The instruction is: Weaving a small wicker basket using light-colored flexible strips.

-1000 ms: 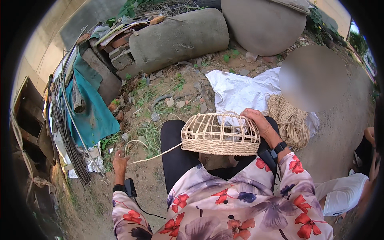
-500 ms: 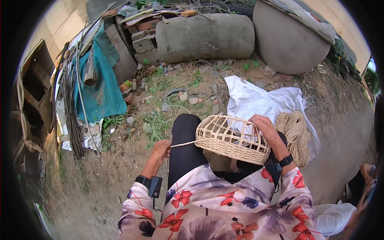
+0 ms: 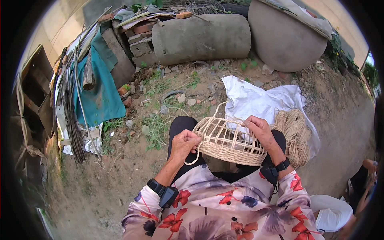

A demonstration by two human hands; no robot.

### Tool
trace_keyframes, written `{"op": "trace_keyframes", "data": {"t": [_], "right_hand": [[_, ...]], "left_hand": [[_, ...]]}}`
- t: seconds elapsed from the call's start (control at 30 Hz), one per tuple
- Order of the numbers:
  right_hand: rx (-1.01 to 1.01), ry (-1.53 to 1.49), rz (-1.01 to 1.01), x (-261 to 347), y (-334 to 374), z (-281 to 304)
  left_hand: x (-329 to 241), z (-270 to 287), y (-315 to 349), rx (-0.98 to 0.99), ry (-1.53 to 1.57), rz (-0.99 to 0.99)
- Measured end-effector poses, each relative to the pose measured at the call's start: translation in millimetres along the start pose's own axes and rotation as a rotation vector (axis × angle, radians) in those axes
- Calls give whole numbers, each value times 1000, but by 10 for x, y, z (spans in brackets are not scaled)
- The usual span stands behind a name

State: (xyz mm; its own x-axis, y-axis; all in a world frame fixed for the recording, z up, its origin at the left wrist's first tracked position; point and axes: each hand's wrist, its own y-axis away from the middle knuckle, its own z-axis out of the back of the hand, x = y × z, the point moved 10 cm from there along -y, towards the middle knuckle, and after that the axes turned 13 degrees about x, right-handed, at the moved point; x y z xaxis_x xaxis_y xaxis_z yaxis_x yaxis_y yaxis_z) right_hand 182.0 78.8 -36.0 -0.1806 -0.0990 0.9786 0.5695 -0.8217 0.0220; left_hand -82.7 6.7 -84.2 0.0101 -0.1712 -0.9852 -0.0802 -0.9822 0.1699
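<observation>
A half-woven basket (image 3: pixel 230 150) of pale twisted cord rests across my dark-trousered knees, its near side densely woven and the upper part an open lattice. My left hand (image 3: pixel 185 144) is closed in a pinch at the basket's left end, with a loose cord (image 3: pixel 194 163) looping down below the fingers. At the right end, my right hand (image 3: pixel 258 130) pinches the upper lattice between thumb and fingers. Another strand (image 3: pixel 218 109) sticks up beyond the far side of the basket. The fingertips of both hands partly cover what they grip.
A coil of pale cord (image 3: pixel 293 138) lies on a white sack (image 3: pixel 250 94) at the right. Thin wire-like loops (image 3: pixel 162 126) lie on the ground left of my knees. Beyond are a concrete cylinder (image 3: pixel 202 39) and teal cloth (image 3: pixel 98 86). Another person's arm (image 3: pixel 366 188) shows at far right.
My left hand has come in from the left, where it pulled the cord taut, to the basket's left end; the cord now hangs slack. A strand now rises behind the basket.
</observation>
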Motion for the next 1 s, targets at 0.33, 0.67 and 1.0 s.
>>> {"op": "trace_keyframes", "data": {"t": [0.33,0.67,1.0], "right_hand": [[-16,312,119,331,296,-305],[-13,306,138,275,326,-308],[10,198,179,231,307,-307]], "left_hand": [[-182,-16,128,-158,-957,8],[-203,-99,188,-149,-988,-97],[-251,-18,248,-307,-964,-78]]}}
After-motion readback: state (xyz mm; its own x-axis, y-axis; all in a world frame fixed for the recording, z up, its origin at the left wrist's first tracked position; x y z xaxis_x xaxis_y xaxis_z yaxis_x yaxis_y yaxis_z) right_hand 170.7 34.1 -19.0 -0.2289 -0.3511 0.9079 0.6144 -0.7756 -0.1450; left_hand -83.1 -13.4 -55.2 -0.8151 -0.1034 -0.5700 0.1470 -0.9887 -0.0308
